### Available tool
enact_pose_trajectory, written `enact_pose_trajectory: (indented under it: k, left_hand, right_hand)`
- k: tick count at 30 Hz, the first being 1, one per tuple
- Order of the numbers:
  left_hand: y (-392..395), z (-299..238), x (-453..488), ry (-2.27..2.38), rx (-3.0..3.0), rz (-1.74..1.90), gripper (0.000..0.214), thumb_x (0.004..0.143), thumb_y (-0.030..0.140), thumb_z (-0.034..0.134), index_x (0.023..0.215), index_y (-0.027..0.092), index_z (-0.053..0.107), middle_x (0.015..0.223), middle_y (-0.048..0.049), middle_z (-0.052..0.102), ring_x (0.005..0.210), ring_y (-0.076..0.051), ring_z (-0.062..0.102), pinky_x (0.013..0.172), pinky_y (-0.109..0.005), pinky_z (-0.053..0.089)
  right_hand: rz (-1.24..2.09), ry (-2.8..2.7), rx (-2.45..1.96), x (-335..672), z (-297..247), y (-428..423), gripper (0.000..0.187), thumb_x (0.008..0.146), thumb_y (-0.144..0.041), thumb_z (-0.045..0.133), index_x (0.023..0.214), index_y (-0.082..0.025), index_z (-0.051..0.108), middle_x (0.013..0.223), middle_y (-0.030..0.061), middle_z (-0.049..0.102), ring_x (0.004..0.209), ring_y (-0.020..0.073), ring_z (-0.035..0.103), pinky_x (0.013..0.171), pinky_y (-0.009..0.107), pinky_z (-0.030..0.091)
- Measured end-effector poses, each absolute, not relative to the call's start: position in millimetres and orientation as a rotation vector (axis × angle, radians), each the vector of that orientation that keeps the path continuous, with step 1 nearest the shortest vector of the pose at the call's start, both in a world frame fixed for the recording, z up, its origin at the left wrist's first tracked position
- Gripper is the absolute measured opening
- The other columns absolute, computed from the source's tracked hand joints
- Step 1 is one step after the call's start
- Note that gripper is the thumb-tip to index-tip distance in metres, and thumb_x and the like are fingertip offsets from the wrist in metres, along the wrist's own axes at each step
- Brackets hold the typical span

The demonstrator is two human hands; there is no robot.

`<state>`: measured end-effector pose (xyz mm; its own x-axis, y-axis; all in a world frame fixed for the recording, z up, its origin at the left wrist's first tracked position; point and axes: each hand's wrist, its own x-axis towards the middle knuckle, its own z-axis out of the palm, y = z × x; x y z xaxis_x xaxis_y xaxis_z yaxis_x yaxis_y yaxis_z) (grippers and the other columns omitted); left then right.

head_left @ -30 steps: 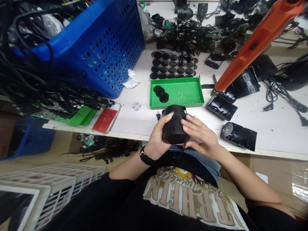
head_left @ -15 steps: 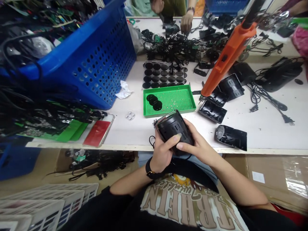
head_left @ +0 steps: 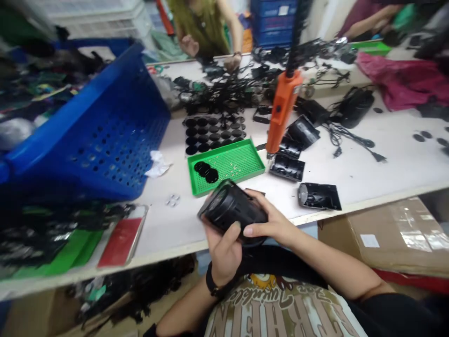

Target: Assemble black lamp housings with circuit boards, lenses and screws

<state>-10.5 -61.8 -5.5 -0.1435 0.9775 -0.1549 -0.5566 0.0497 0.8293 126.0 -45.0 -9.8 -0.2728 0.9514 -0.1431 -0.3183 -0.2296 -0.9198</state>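
Observation:
Both of my hands hold a black round plastic housing [head_left: 231, 210] with slots in its side, tilted with its open end toward the left, just above the table's front edge. My left hand [head_left: 224, 250], with a black wristwatch, grips it from below, thumb up against its side. My right hand [head_left: 271, 220] wraps its right side, fingers curled round the back. A green perforated tray [head_left: 242, 164] with a few black discs [head_left: 206, 171] lies just beyond the housing.
A big blue perforated basket [head_left: 91, 135] fills the left. An orange hanging power tool [head_left: 280, 110] hangs over black housing parts [head_left: 287, 166]. Rows of black discs [head_left: 210, 133], tangled cables and a red-backed phone [head_left: 121, 241] lie about. Another person [head_left: 206, 28] works at the far side.
The housing has been turned in my hands, its open end swinging left, and my left hand has slipped under it. My view has lifted and swung, bringing the far side of the table into sight.

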Motion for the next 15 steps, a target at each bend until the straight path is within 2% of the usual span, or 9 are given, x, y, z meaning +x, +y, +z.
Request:
enact_pose_trajectory:
  k: [1, 3, 6, 7, 8, 9, 11, 13, 15]
  left_hand:
    - [-61.4, -4.8, -13.0, 0.950, 0.631, 1.494, 0.062, 0.078, 0.034, 0.090, 0.134, 0.039, 0.066, 0.143, 0.0006, 0.069, 0.140, -0.027, 0.059, 0.116, -0.036, 0.049]
    - [-58.4, -6.0, -20.7, 0.930, 0.712, 1.482, 0.059, 0.083, 0.051, 0.084, 0.138, 0.042, 0.065, 0.149, 0.0016, 0.066, 0.143, -0.028, 0.057, 0.115, -0.038, 0.051]
    - [-50.0, -16.1, -38.0, 0.853, 0.962, 1.441, 0.092, 0.071, 0.087, 0.072, 0.152, 0.050, 0.050, 0.157, 0.0016, 0.060, 0.138, -0.033, 0.061, 0.110, -0.048, 0.055]
    - [-47.4, -21.6, -44.8, 0.857, 1.105, 1.391, 0.103, 0.066, 0.092, 0.071, 0.156, 0.050, 0.044, 0.156, -0.0002, 0.060, 0.136, -0.035, 0.063, 0.110, -0.051, 0.055]
    - [-45.2, -28.0, -51.6, 0.872, 1.273, 1.282, 0.112, 0.063, 0.095, 0.070, 0.160, 0.045, 0.041, 0.154, -0.0048, 0.062, 0.135, -0.037, 0.063, 0.109, -0.052, 0.056]
    - [-43.4, -34.8, -58.2, 0.886, 1.440, 1.130, 0.117, 0.064, 0.095, 0.070, 0.162, 0.038, 0.041, 0.152, -0.0089, 0.064, 0.135, -0.038, 0.064, 0.108, -0.053, 0.056]
    - [-40.4, -48.5, -70.0, 0.909, 1.592, 0.966, 0.109, 0.063, 0.078, 0.086, 0.153, 0.025, 0.055, 0.139, -0.0159, 0.072, 0.130, -0.042, 0.067, 0.108, -0.055, 0.055]
    - [-36.3, -59.7, -79.3, 1.023, 1.921, 0.822, 0.075, 0.074, 0.056, 0.089, 0.138, 0.023, 0.068, 0.125, -0.0140, 0.078, 0.117, -0.037, 0.074, 0.104, -0.051, 0.058]
    - [-30.1, -64.6, -87.6, 1.031, 2.224, 0.847, 0.036, 0.087, 0.038, 0.079, 0.120, 0.025, 0.075, 0.118, -0.0099, 0.080, 0.110, -0.032, 0.077, 0.100, -0.046, 0.060]
  right_hand:
    - [1.695, -0.969, -0.946, 124.2, -9.2, -44.8, 0.079, 0.058, -0.046, 0.100, 0.125, -0.026, 0.065, 0.112, 0.0021, 0.074, 0.105, 0.0229, 0.071, 0.100, 0.041, 0.059]
    - [1.751, -0.878, -0.930, 121.3, -5.3, -43.2, 0.068, 0.057, -0.048, 0.100, 0.111, -0.024, 0.067, 0.095, -0.0018, 0.071, 0.085, 0.0176, 0.071, 0.079, 0.032, 0.063]
    - [1.806, -0.718, -0.867, 120.1, 6.9, -37.8, 0.067, 0.056, -0.054, 0.099, 0.104, -0.023, 0.063, 0.080, -0.0058, 0.067, 0.060, 0.0118, 0.065, 0.049, 0.022, 0.054]
    - [1.802, -0.682, -0.835, 120.6, 12.0, -35.2, 0.067, 0.058, -0.057, 0.097, 0.102, -0.022, 0.062, 0.076, -0.0070, 0.065, 0.052, 0.0099, 0.061, 0.042, 0.020, 0.049]
    - [1.793, -0.660, -0.793, 121.5, 17.5, -32.1, 0.065, 0.060, -0.060, 0.095, 0.099, -0.021, 0.061, 0.071, -0.0082, 0.062, 0.046, 0.0079, 0.055, 0.036, 0.018, 0.043]
    - [1.784, -0.644, -0.744, 122.7, 23.3, -28.8, 0.063, 0.062, -0.062, 0.093, 0.096, -0.021, 0.060, 0.067, -0.0092, 0.059, 0.041, 0.0058, 0.048, 0.032, 0.017, 0.037]
    - [1.827, -0.624, -0.615, 126.4, 35.6, -21.7, 0.062, 0.064, -0.065, 0.091, 0.093, -0.021, 0.059, 0.064, -0.0086, 0.057, 0.039, 0.0048, 0.044, 0.028, 0.016, 0.025]
    - [1.933, -0.642, -0.466, 132.1, 48.8, -15.6, 0.068, 0.062, -0.070, 0.090, 0.096, -0.021, 0.059, 0.072, -0.0030, 0.064, 0.046, 0.0086, 0.055, 0.028, 0.015, 0.017]
    - [2.021, -0.697, -0.347, 140.3, 62.4, -12.7, 0.071, 0.063, -0.076, 0.086, 0.100, -0.020, 0.060, 0.088, 0.0057, 0.073, 0.056, 0.0132, 0.065, 0.030, 0.016, 0.014]
